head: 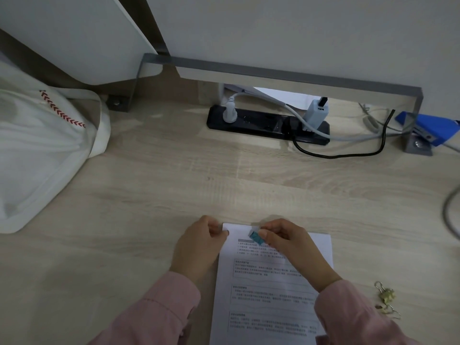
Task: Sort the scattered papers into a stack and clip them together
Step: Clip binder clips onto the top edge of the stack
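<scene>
My right hand (286, 245) pinches a teal binder clip (256, 238) between thumb and fingertips, right at the top edge of the papers (268, 295); I cannot tell whether the clip bites the sheets. My left hand (199, 245) has its fingers curled on the top-left corner of the same papers, holding it down. The papers lie as one printed stack on the wooden desk (174, 183), between my pink sleeves (164, 307). Near the stack's right side, two yellowish binder clips (385, 296) lie on the desk. Farther back sit a black power strip (261, 124) with plugs in it, a blue stapler (435, 128) at right, and a white bag (37, 150) at left.
</scene>
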Demonstrator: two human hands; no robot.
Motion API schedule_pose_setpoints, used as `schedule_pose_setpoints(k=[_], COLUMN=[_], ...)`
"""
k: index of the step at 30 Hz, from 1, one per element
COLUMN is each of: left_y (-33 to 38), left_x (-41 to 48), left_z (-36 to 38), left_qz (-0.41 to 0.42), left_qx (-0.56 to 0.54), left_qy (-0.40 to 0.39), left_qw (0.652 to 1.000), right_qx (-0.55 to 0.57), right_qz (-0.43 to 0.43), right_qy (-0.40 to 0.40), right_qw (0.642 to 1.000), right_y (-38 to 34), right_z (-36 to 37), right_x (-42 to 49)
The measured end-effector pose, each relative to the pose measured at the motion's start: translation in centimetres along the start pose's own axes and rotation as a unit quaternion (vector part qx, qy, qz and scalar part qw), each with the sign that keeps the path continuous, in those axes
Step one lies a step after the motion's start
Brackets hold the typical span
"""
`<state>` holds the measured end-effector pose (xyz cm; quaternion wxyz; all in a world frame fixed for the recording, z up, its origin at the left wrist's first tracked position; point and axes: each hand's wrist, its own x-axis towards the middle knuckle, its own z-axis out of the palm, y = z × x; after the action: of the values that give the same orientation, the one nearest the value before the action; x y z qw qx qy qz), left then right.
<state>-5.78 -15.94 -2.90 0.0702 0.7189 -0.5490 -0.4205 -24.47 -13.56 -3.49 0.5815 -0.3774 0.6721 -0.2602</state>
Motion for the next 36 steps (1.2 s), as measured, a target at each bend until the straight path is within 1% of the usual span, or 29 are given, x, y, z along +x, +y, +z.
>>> schedule_pose_setpoints(k=[2, 7, 16, 26, 32, 34, 36], left_y=[0.0, -0.3, -0.2, 0.0, -0.1, 0.1, 0.2], left_x=[-0.6, -1.6, -1.9, -2.2, -2.5, -2.6, -2.5], left_z=[0.0, 0.5, 0.5, 0.9, 0.9, 0.9, 0.9], left_qz=[-0.007, 0.021, 0.044, 0.042, 0.017, -0.005, -0.043], left_qx=[-0.024, -0.058, -0.093, -0.095, -0.094, -0.120, -0.144], left_qy=[-0.032, -0.070, -0.063, -0.047, -0.051, -0.050, -0.044], left_qw=[0.999, 0.996, 0.993, 0.993, 0.994, 0.992, 0.988], right_qx=[0.002, -0.005, -0.003, -0.015, -0.024, -0.031, -0.037], right_qz=[0.002, 0.002, -0.007, -0.008, -0.004, -0.004, -0.004], right_qy=[-0.001, -0.002, 0.003, -0.003, -0.005, -0.008, -0.010], right_qw=[1.000, 1.000, 1.000, 1.000, 1.000, 0.999, 0.999], right_y=[0.0, 0.1, -0.1, -0.2, 0.0, -0.1, -0.2], right_z=[0.0, 0.1, 0.4, 0.7, 0.7, 0.7, 0.7], right_x=[0.0, 0.1, 0.1, 0.1, 0.1, 0.1, 0.1])
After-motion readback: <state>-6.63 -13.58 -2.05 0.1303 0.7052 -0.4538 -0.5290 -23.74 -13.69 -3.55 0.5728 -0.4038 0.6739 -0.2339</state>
